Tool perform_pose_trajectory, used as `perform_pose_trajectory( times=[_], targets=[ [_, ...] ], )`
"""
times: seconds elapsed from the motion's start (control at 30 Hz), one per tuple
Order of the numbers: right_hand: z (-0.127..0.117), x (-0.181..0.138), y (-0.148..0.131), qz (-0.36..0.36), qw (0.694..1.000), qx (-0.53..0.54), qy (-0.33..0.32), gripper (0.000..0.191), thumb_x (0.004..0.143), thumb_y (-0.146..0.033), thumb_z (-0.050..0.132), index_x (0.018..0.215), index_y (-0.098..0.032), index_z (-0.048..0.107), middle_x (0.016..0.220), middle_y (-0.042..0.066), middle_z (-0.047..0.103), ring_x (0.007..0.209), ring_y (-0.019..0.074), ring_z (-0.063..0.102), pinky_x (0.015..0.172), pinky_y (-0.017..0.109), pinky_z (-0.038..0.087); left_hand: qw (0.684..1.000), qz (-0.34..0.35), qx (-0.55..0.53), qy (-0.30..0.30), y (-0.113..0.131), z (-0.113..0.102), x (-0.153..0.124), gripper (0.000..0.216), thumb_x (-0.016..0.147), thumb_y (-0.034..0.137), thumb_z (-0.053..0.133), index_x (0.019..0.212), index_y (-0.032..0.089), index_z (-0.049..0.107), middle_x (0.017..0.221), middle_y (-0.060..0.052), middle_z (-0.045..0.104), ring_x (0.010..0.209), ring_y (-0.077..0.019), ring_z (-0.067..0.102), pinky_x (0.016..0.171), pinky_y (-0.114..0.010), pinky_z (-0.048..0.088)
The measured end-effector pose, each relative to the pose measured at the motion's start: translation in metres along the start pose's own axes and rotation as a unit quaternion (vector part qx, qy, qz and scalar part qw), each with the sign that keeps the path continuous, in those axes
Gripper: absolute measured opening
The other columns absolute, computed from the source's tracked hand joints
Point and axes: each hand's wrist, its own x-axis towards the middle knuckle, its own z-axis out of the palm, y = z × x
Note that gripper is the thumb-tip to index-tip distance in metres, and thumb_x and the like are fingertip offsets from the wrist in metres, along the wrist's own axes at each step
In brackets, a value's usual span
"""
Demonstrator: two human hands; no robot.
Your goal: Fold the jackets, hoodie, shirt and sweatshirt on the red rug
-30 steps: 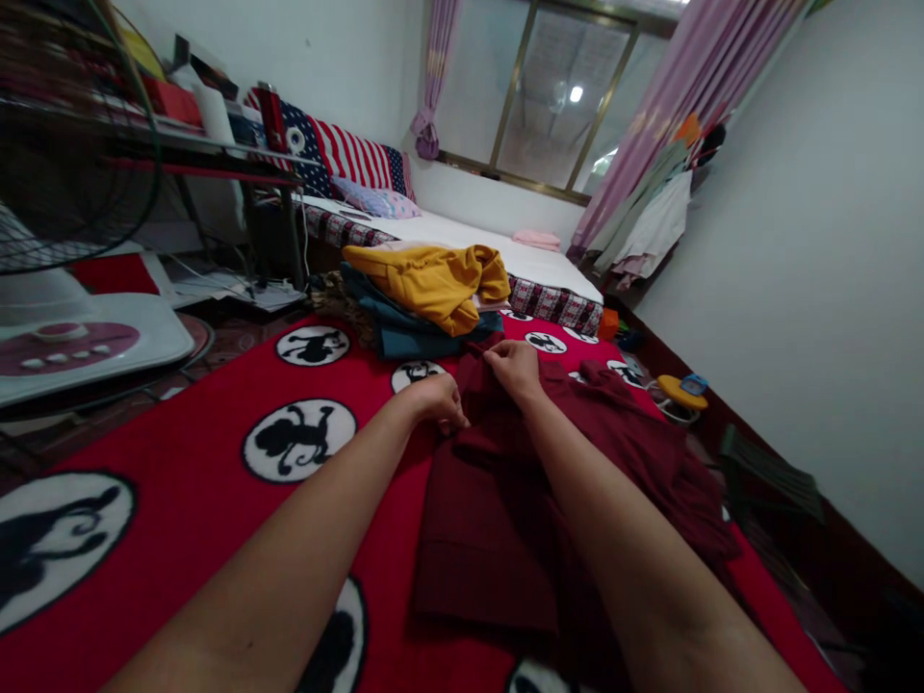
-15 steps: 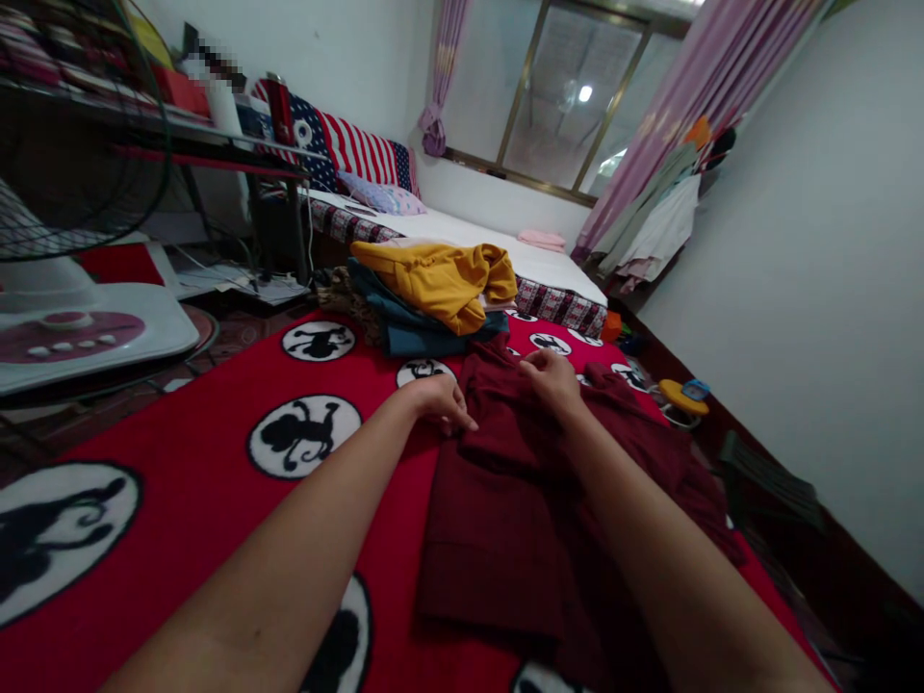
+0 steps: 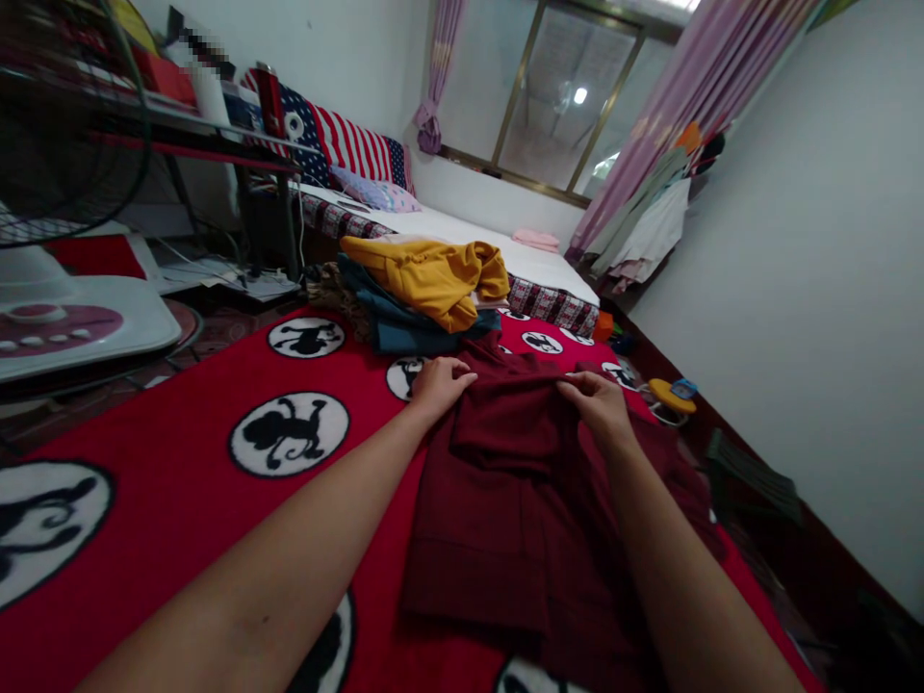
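A dark red garment [image 3: 476,520] lies spread over a red blanket [image 3: 375,433] patterned with white ovals and black figures. My left hand [image 3: 442,385] pinches the cloth near its upper left side. On the other side, my right hand [image 3: 598,399] grips the cloth between thumb and fingers. A fold of the garment stretches between both hands, slightly raised. Its far end reaches close to a pile of clothes, where a yellow garment [image 3: 433,274] rests on top of a blue one [image 3: 404,327]. What kind of garment the dark red one is, I cannot tell.
At the left stand a fan [image 3: 79,318] and a desk [image 3: 202,140] with various items. Behind the pile is a bed [image 3: 462,231] with a white cover. A yellow stool [image 3: 671,397] and a dark green chair or stool [image 3: 755,476] stand along the right wall.
My left hand has moved forward and closed on the cloth. My right hand has shifted right, pulling a fold taut between the hands. The view has turned slightly.
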Motion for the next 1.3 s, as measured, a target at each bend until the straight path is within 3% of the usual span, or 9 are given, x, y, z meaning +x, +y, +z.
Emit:
perform_pose_trajectory(
  times=[0.2, 0.3, 0.4, 0.5, 0.8, 0.93, 1.07, 1.2, 1.3],
  targets=[
    [0.023, -0.021, -0.011, -0.133, 0.961, -0.206, 0.129, 0.029, 0.074, -0.027, 0.063, 0.100, -0.017, 0.067, 0.108, 0.011, 0.065, 0.102, 0.0250, 0.059, 0.090, 0.039, 0.045, 0.998, -0.021, -0.014, 0.051, -0.002, 0.003, 0.004, 0.015, 0.077, 0.025, 0.062, 0.083, 0.018, 0.074, 0.086, -0.006, 0.075, 0.083, -0.0192, 0.067, 0.077, -0.026, 0.049],
    [0.033, -0.042, -0.033, -0.156, 0.966, -0.195, -0.070, 0.019, 0.077, -0.033, 0.066, 0.091, -0.020, 0.068, 0.093, 0.005, 0.069, 0.085, 0.0188, 0.062, 0.077, 0.029, 0.047, 0.997, -0.026, -0.030, 0.064, -0.005, 0.003, 0.008, 0.014, 0.077, 0.023, 0.061, 0.081, 0.016, 0.073, 0.084, -0.006, 0.074, 0.081, -0.0177, 0.067, 0.076, -0.024, 0.048],
    [0.041, -0.059, -0.052, -0.167, 0.915, -0.255, -0.265, 0.015, 0.072, -0.030, 0.072, 0.085, -0.024, 0.069, 0.084, 0.000, 0.069, 0.073, 0.0157, 0.061, 0.064, 0.024, 0.041, 0.997, -0.030, -0.038, 0.059, -0.007, 0.003, 0.011, 0.014, 0.077, 0.023, 0.061, 0.081, 0.015, 0.072, 0.084, -0.006, 0.074, 0.079, -0.0169, 0.067, 0.076, -0.024, 0.049],
    [0.045, -0.066, -0.063, -0.185, 0.875, -0.348, -0.283, 0.012, 0.069, -0.017, 0.071, 0.079, -0.023, 0.069, 0.085, 0.000, 0.069, 0.075, 0.0158, 0.060, 0.062, 0.024, 0.035, 0.996, -0.040, -0.048, 0.057, -0.010, 0.003, 0.012, 0.015, 0.076, 0.023, 0.061, 0.081, 0.014, 0.071, 0.084, -0.007, 0.074, 0.080, -0.0165, 0.067, 0.075, -0.023, 0.049],
    [0.030, -0.066, -0.076, -0.141, 0.879, -0.236, -0.390, 0.004, 0.071, -0.023, 0.071, 0.074, -0.022, 0.070, 0.069, -0.003, 0.068, 0.062, 0.0114, 0.058, 0.055, 0.021, 0.035, 0.995, -0.068, -0.064, 0.043, -0.011, 0.004, 0.015, 0.025, 0.079, 0.028, 0.060, 0.098, 0.014, 0.068, 0.089, -0.006, 0.073, 0.073, -0.0156, 0.067, 0.063, -0.022, 0.051],
    [0.029, -0.050, -0.057, -0.095, 0.952, -0.191, -0.221, 0.014, 0.078, -0.031, 0.065, 0.086, -0.021, 0.072, 0.077, 0.001, 0.070, 0.066, 0.0139, 0.061, 0.060, 0.023, 0.042, 0.998, -0.018, -0.050, 0.026, -0.006, 0.003, 0.012, 0.051, 0.080, 0.039, 0.064, 0.125, 0.016, 0.059, 0.103, -0.008, 0.072, 0.093, -0.0190, 0.067, 0.082, -0.027, 0.050],
    [0.018, -0.027, -0.020, -0.032, 0.977, -0.208, 0.041, 0.042, 0.068, -0.031, 0.072, 0.108, -0.022, 0.066, 0.101, 0.007, 0.069, 0.082, 0.0188, 0.063, 0.070, 0.029, 0.048, 0.999, 0.013, -0.030, -0.017, -0.007, 0.003, 0.009, 0.029, 0.081, 0.035, 0.062, 0.103, 0.018, 0.071, 0.103, -0.008, 0.073, 0.096, -0.0209, 0.067, 0.084, -0.027, 0.050],
    [0.006, -0.017, 0.008, 0.113, 0.989, -0.096, -0.024, 0.023, 0.065, -0.032, 0.071, 0.080, -0.016, 0.067, 0.067, 0.004, 0.065, 0.055, 0.0153, 0.058, 0.052, 0.026, 0.045, 0.998, -0.008, -0.053, 0.026, -0.010, 0.005, 0.011, 0.021, 0.079, 0.028, 0.063, 0.092, 0.015, 0.072, 0.093, -0.008, 0.074, 0.087, -0.0191, 0.067, 0.079, -0.026, 0.050],
    [-0.001, -0.016, 0.015, 0.113, 0.993, -0.035, -0.002, 0.020, 0.069, -0.036, 0.065, 0.069, -0.016, 0.062, 0.050, -0.001, 0.054, 0.044, 0.0133, 0.050, 0.046, 0.025, 0.041, 0.995, -0.027, -0.081, 0.049, -0.011, 0.006, 0.012, 0.019, 0.079, 0.026, 0.062, 0.091, 0.014, 0.070, 0.092, -0.007, 0.073, 0.083, -0.0175, 0.067, 0.078, -0.025, 0.050]
  ],
)
